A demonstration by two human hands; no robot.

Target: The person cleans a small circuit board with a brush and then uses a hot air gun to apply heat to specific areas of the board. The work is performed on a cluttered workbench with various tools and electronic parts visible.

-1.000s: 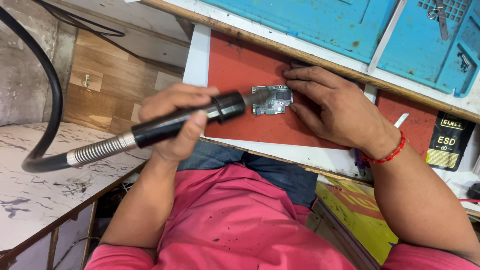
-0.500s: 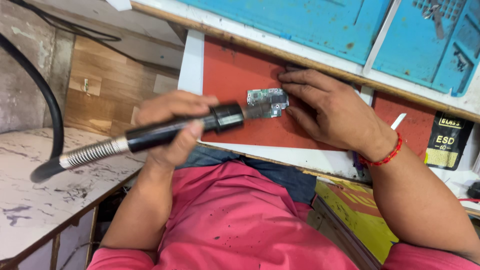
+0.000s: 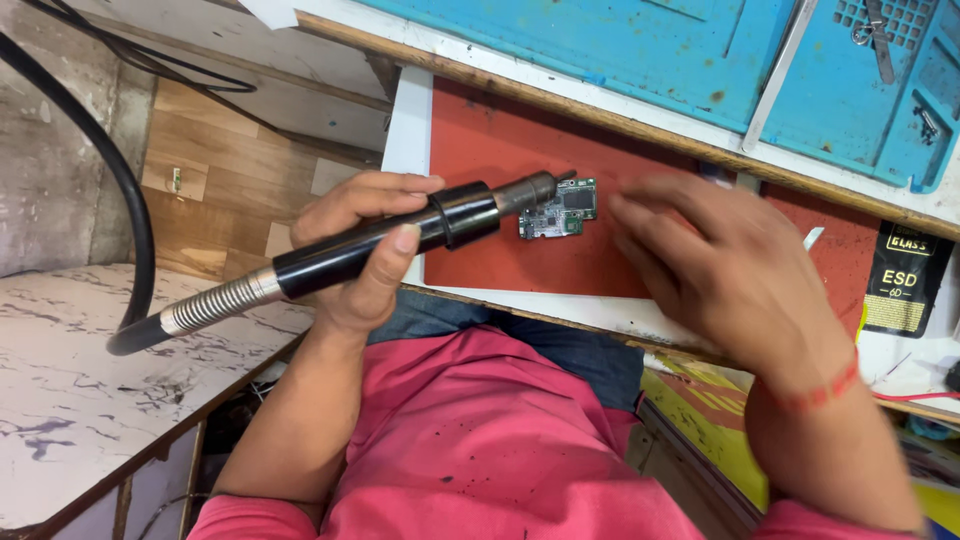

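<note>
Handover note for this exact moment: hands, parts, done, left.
Left hand: gripped around the black hot-air handpiece, nozzle aimed at the small green circuit board, tip at or just over its left edge.
Right hand: empty, open, motion-blurred, just right of the board; no clear contact with it.
Parts: board lies flat on the red mat; handpiece hose loops off to the left.
Done: board placed on the mat, handpiece brought to it.
Left: cannot tell how far the heating has got; nothing visibly lifted off the board.
</note>
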